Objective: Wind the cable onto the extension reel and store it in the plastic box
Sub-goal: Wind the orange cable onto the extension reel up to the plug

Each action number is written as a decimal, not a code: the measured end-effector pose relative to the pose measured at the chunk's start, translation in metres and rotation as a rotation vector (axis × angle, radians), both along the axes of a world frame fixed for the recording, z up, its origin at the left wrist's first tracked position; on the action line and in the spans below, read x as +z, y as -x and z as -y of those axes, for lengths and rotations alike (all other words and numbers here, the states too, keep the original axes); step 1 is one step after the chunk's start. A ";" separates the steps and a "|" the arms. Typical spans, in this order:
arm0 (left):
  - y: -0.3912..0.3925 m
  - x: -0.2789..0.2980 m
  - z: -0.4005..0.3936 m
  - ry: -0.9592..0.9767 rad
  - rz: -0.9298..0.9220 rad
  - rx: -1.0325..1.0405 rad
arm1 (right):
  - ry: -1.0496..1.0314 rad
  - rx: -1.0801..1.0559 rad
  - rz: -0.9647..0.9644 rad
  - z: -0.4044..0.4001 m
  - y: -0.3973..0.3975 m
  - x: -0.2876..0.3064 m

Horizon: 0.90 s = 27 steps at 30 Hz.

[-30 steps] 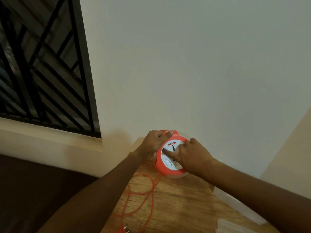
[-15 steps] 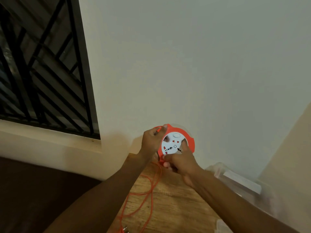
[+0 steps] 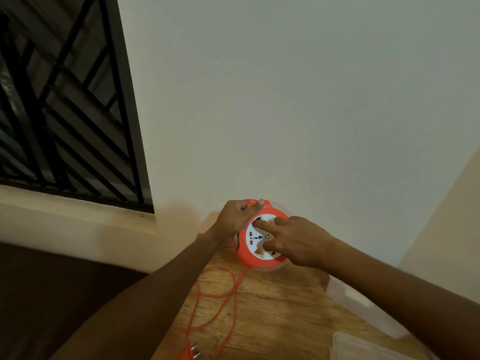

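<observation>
An orange extension reel (image 3: 245, 253) with a white socket face stands tilted at the far end of the wooden table (image 3: 272, 302). My left hand (image 3: 237, 216) grips its upper left rim. My right hand (image 3: 296, 239) lies across the white face, with its fingers pressed on the centre. Loose orange cable (image 3: 223, 294) hangs from the reel and loops over the table towards me. The cable's plug (image 3: 193, 352) lies at the bottom edge. A clear plastic box (image 3: 363, 307) sits to the right, partly hidden behind my right forearm.
A clear plastic lid (image 3: 363, 346) lies at the near right of the table. A pale wall rises right behind the reel. A window with black bars (image 3: 65, 113) fills the upper left, above a ledge. Dark floor lies left of the table.
The white face has turned, so its sockets point another way. My right hand moved from below the reel onto its face. The reel now sits lower and more tilted.
</observation>
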<state>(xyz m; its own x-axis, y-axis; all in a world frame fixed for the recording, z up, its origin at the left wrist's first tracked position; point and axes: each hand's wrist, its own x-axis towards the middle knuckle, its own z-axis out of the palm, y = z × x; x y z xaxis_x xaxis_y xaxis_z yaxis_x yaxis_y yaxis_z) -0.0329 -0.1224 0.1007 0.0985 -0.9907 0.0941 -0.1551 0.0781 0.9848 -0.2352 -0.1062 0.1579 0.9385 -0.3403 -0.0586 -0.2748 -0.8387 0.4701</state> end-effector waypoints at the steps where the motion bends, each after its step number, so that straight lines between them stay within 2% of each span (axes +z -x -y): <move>1: 0.001 0.000 -0.001 0.007 0.014 0.002 | 0.037 0.005 -0.047 -0.001 -0.001 0.001; 7: 0.008 0.007 -0.004 -0.003 0.035 -0.061 | 0.316 -0.020 -0.350 -0.018 -0.025 -0.002; 11: 0.003 0.010 -0.005 0.000 0.040 -0.088 | 0.344 -0.002 -0.307 -0.017 -0.028 -0.002; 13: 0.002 0.010 -0.008 -0.003 -0.048 -0.077 | 0.223 -0.056 -0.139 -0.009 -0.026 0.000; 16: 0.001 0.011 -0.008 0.000 -0.253 0.033 | -0.034 -0.345 0.285 0.000 -0.023 -0.002; 19: 0.003 0.013 -0.003 0.048 -0.244 0.134 | -0.253 -0.580 0.611 -0.003 -0.029 -0.013; 23: 0.008 0.009 0.000 0.097 -0.255 0.203 | -0.819 -0.786 1.178 -0.005 -0.040 -0.023; 25: 0.008 0.005 0.002 0.105 -0.238 0.204 | -1.025 -0.809 1.299 -0.011 -0.044 -0.032; 27: 0.006 0.001 0.002 0.083 -0.235 0.190 | -0.973 -0.783 1.232 -0.020 -0.042 -0.042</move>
<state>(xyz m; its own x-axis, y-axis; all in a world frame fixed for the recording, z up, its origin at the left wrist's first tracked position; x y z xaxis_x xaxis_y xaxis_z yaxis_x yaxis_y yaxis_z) -0.0385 -0.1243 0.1016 0.3099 -0.9423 0.1266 0.0560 0.1510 0.9869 -0.1933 -0.0866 0.1164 0.2350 -0.9702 0.0591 -0.4936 -0.1715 -0.8526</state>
